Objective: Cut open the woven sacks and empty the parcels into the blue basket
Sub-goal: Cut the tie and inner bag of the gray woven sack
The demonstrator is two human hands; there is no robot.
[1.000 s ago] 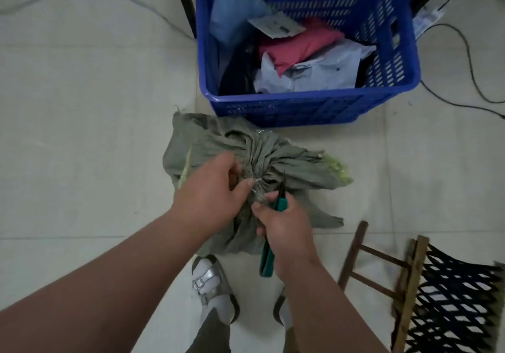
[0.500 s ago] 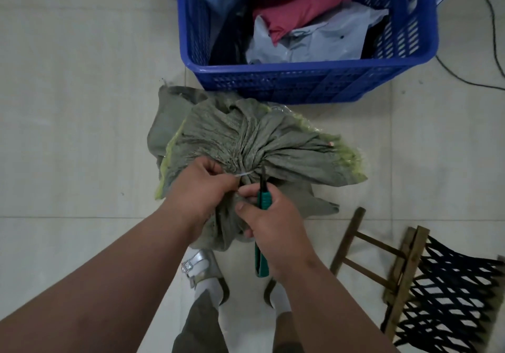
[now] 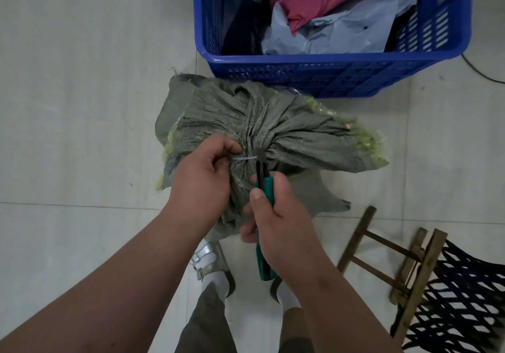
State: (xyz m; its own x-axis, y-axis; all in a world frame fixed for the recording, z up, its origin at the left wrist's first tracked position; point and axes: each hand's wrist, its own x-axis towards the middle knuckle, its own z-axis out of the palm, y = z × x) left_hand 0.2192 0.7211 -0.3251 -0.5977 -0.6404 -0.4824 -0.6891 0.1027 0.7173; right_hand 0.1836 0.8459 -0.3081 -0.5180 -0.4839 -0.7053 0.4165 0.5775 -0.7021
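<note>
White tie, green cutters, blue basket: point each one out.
white tie [image 3: 245, 158], head view, bare stretch at the sack's neck.
green cutters [image 3: 269, 186], head view, upper handle.
blue basket [image 3: 314, 61], head view, front rim.

Both forearms are bare, no sleeves being seen. Olive-grey trousers [image 3: 205, 322] are worn, with white socks [image 3: 217, 281] and a silver buckled sandal [image 3: 205, 257] at six o'clock.

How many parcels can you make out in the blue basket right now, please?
3 at least: a red parcel near the back, a grey parcel in front of it, and a dark parcel by the blue basket's left wall. More may lie underneath or beyond the frame.
</note>
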